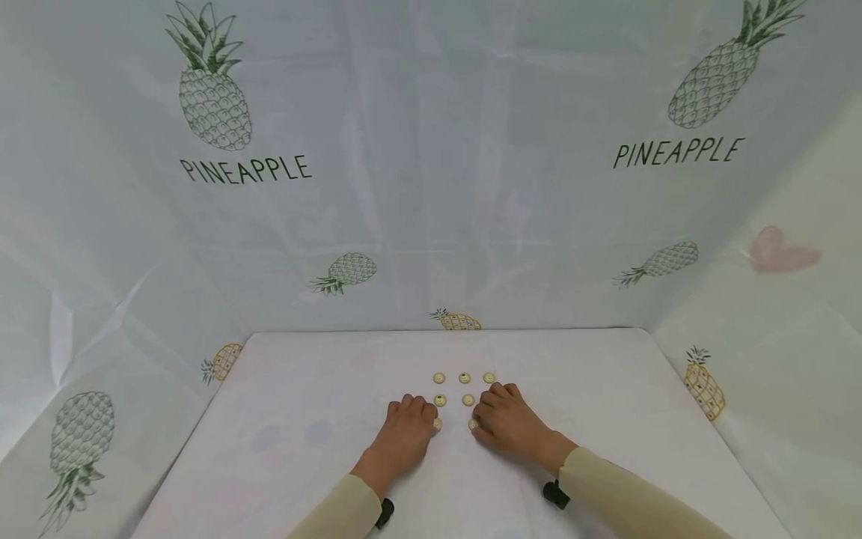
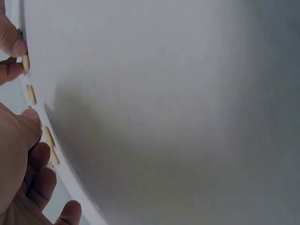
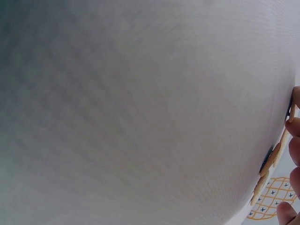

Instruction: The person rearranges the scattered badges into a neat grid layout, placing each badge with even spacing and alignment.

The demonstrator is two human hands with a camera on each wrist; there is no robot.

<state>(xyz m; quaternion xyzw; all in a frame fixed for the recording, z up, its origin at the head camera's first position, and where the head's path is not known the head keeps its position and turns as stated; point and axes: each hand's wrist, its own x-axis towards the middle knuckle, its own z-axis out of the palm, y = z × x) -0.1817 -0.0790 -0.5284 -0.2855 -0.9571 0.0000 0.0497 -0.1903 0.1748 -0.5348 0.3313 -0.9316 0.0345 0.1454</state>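
Observation:
Small pale, wood-coloured round discs lie in loose rows on the white table, among them a far-row disc [image 1: 465,378] and a middle-row disc [image 1: 440,400], both with a dark mark. At the near row, my left hand [image 1: 404,434] pinches a disc [image 1: 438,424] at its fingertips; most of that disc is hidden in the left wrist view. Across a small gap, my right hand [image 1: 512,423] holds another disc [image 1: 474,424] between thumb and finger. Its edge-on side shows beside the right fingers [image 3: 294,126] in the right wrist view. The remaining right-hand fingers curl over the table.
The tabletop [image 1: 303,464] has a white cover with faint coloured spots. A white pineapple-print cloth [image 1: 431,187] rises behind it and along both sides. Dark wrist bands [image 1: 556,494] show below the sleeves.

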